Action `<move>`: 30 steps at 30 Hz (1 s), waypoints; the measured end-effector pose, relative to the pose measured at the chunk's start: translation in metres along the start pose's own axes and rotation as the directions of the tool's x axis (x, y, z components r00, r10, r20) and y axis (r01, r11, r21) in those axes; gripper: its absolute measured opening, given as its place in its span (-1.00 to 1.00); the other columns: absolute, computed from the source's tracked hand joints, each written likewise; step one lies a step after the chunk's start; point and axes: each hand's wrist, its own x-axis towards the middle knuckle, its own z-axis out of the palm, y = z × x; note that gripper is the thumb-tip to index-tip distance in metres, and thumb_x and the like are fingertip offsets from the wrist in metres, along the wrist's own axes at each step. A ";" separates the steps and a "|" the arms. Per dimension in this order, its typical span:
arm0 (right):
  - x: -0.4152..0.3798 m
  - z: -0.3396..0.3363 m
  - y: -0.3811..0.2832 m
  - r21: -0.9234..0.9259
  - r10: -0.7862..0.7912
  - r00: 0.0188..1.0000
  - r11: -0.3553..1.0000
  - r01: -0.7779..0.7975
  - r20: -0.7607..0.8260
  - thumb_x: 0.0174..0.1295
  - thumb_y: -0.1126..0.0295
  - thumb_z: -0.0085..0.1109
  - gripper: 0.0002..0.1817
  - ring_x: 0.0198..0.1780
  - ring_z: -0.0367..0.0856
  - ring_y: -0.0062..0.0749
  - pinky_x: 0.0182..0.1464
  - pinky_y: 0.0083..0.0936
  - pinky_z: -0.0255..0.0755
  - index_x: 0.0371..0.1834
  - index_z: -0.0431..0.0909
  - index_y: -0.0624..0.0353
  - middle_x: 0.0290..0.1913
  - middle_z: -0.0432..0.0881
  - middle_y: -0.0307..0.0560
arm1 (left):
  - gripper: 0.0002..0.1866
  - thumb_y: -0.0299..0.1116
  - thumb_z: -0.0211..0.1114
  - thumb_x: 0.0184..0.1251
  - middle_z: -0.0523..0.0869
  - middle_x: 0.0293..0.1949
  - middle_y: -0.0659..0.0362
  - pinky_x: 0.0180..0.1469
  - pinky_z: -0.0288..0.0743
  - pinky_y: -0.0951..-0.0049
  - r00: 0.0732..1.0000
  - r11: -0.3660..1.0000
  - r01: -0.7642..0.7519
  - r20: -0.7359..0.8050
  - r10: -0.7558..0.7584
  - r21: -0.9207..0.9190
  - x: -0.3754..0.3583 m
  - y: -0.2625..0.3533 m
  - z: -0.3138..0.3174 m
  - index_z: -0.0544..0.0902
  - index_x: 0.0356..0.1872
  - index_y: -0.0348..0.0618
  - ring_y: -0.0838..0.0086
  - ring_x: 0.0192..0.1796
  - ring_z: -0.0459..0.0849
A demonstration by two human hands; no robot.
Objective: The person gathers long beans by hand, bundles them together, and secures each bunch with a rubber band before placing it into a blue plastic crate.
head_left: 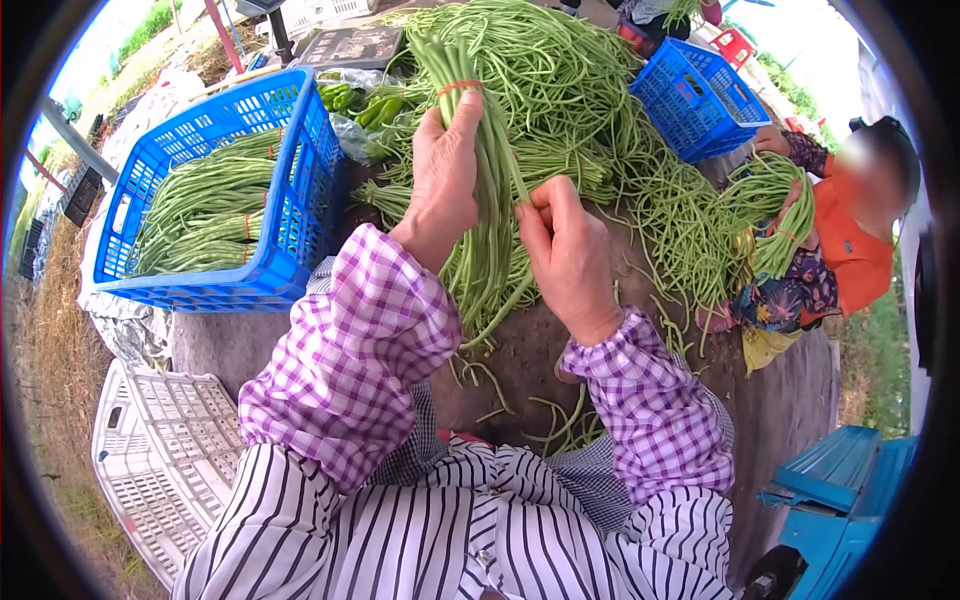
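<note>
My left hand (445,178) is wrapped round a bundle of green long beans (492,190), held upright in front of me. A red rubber band (459,87) circles the bundle near its upper end, just above my thumb. Beside the bundle, my right hand (568,260) is closed, thumb and forefinger pinching a single long bean (518,180) at its right side. Behind both hands rises a large heap of loose long beans (540,60). More banded bundles (205,210) lie in the blue crate (268,255) on my left.
A white plastic crate (165,430) stands at lower left, a blue bench-like object (835,480) at lower right. Another blue crate (690,105) tilts behind the heap. On the right, a person (850,240) holds long beans. Green peppers (380,110) lie near the left crate.
</note>
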 end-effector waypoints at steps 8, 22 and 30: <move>-0.019 -0.155 0.060 0.081 0.295 0.948 0.955 -0.287 -0.123 0.42 0.40 -0.06 -0.91 -0.51 0.37 -0.74 -0.48 -0.80 0.28 -0.15 0.38 0.16 -0.31 0.66 -0.19 | -0.58 -0.07 0.12 0.42 0.65 -0.22 0.00 -0.22 0.64 0.18 1.000 0.998 0.010 -0.013 -0.011 -0.063 0.025 0.027 -0.026 0.46 -0.04 -0.29 0.15 -0.22 0.71; -0.180 -0.346 0.086 -0.795 0.427 0.834 0.337 -0.505 -0.349 0.31 0.45 0.04 -0.88 -0.36 0.57 -0.37 -0.32 -0.42 0.41 -0.16 0.38 0.20 -0.40 0.56 -0.05 | -0.63 -0.24 0.20 0.38 0.64 -0.07 -0.08 -0.13 0.65 0.18 0.981 0.996 0.031 0.191 -0.015 -0.081 0.009 0.022 -0.014 0.41 0.07 -0.25 0.14 -0.02 0.67; -0.114 -0.236 0.051 -0.428 0.579 0.810 0.759 -0.491 0.097 0.19 0.41 0.21 -0.70 -0.33 0.60 -0.47 -0.28 -0.51 0.46 -0.04 0.47 0.27 -0.22 0.63 -0.07 | -0.68 -0.35 0.32 0.25 0.68 -0.22 0.04 -0.23 0.63 0.34 0.965 0.998 -0.003 0.261 -0.013 0.060 -0.008 0.017 -0.003 0.48 -0.03 -0.21 0.37 -0.18 0.69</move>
